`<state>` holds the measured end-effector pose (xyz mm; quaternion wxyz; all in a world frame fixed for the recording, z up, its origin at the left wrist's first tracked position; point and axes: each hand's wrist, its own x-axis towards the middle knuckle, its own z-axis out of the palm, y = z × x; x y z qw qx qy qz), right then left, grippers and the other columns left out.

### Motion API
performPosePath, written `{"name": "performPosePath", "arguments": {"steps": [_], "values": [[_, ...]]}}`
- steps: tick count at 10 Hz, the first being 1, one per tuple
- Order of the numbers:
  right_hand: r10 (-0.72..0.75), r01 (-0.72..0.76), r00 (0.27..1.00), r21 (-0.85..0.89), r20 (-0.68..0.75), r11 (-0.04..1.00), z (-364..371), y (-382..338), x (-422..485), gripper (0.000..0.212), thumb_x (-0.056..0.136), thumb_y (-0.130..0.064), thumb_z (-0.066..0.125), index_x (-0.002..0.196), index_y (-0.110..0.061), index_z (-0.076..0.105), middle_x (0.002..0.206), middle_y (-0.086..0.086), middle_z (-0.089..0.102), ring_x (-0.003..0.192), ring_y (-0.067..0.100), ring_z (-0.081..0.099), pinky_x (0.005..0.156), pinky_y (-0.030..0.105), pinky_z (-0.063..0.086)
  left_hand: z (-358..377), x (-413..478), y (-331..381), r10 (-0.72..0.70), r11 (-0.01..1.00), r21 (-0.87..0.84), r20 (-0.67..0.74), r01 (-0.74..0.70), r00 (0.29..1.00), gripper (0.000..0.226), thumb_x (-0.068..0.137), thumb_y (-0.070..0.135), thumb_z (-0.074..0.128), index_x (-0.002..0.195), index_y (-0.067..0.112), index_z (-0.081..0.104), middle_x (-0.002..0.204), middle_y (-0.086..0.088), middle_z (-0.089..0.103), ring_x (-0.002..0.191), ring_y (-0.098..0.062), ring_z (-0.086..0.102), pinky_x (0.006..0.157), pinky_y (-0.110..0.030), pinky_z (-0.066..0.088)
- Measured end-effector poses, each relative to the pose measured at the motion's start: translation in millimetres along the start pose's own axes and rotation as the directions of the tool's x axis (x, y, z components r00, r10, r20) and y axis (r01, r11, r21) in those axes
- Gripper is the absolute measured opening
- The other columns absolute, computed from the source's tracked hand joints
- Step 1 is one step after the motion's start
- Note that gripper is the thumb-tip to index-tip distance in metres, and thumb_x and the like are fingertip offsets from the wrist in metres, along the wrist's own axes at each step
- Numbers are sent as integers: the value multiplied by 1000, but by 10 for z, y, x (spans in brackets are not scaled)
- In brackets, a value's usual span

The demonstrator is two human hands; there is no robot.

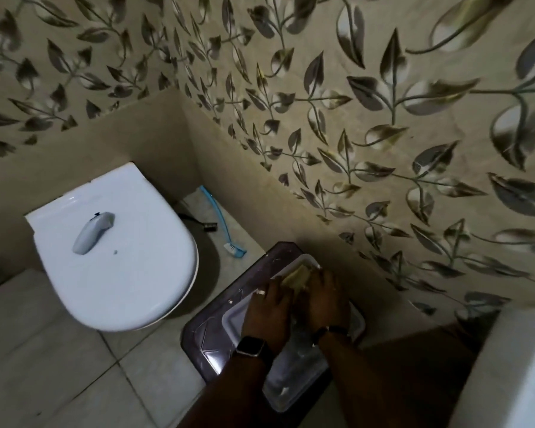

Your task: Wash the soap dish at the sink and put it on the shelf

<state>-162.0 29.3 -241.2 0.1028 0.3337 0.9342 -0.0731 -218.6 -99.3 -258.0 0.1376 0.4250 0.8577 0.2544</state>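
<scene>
The soap dish (286,393) sits low and right of centre in the frame, a long white tray on a dark stand (210,329) beside the wall. My left hand (269,307) and right hand (326,301) are both over its far end, fingers curled onto a yellowish soap bar (294,278) (blur hides the exact grip). I judge the dish light, stiff plastic, probably slick with residue, so I'd take it by its long rims with both hands.

Toilet lid (121,273): glossy white plastic. Floor tiles (44,366): matt, pale. Brush handle (217,217): translucent blue plastic
</scene>
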Motion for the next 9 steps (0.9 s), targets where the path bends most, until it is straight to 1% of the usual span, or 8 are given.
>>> {"name": "performPosePath", "arguments": {"steps": [1,2,3,4,5,7,8,9], "values": [[-170,182,981,-152,89,971,110,-48,-82,63,100,-32,52,152,-7,28,160,15,29,144,36,35,119,47,28,56,65,74,119,985,105,139,-135,983,42,80,32,64,120,17,67,126,-5,67,117,-27,63,96,-44,54],[-151,216,937,-185,315,959,238,19,-15,62,107,-35,26,156,-9,-3,166,13,-5,154,31,0,125,45,1,116,139,20,81,984,134,236,-115,968,42,88,29,50,121,11,67,128,-12,66,121,-32,61,104,-47,47],[-145,244,895,-190,421,951,290,46,-37,67,106,-41,24,156,-14,-13,165,10,-18,152,31,-13,125,47,-1,205,136,-97,15,981,179,300,-72,954,48,99,25,47,145,10,46,152,-14,45,141,-33,40,118,-44,26],[-105,169,880,-99,462,981,311,57,-75,71,106,-45,26,154,-18,-18,162,7,-26,150,29,-21,125,46,-3,324,61,-135,-11,989,142,292,-33,956,54,105,30,37,156,16,23,165,-7,19,152,-26,15,122,-34,2],[-97,133,872,-41,480,990,300,46,-75,76,105,-47,29,154,-18,-20,161,6,-29,149,28,-25,124,47,-6,382,11,-132,-18,977,207,297,-46,955,59,106,35,32,158,19,10,167,-3,6,154,-23,3,122,-34,-4],[-96,135,856,-41,507,990,260,38,-76,77,103,-46,31,154,-18,-21,161,5,-30,148,27,-27,124,46,-10,280,44,-98,7,965,245,346,-97,938,62,104,37,34,158,17,11,167,-5,7,154,-24,1,120,-35,-8],[-81,102,881,-20,467,995,145,21,-82,68,106,-40,24,154,-17,-17,163,5,-26,151,25,-22,124,42,-9,134,37,-95,36,972,208,338,-112,940,59,105,36,28,158,21,8,167,-2,6,153,-22,1,117,-31,-12],[-145,156,916,2,375,988,-37,1,-219,65,106,-37,22,156,-14,-12,165,7,-19,152,25,-15,125,42,-5,-122,-65,-22,54,976,184,296,-112,954,57,104,36,18,158,21,5,166,-1,0,153,-23,-1,116,-31,-14]]}}
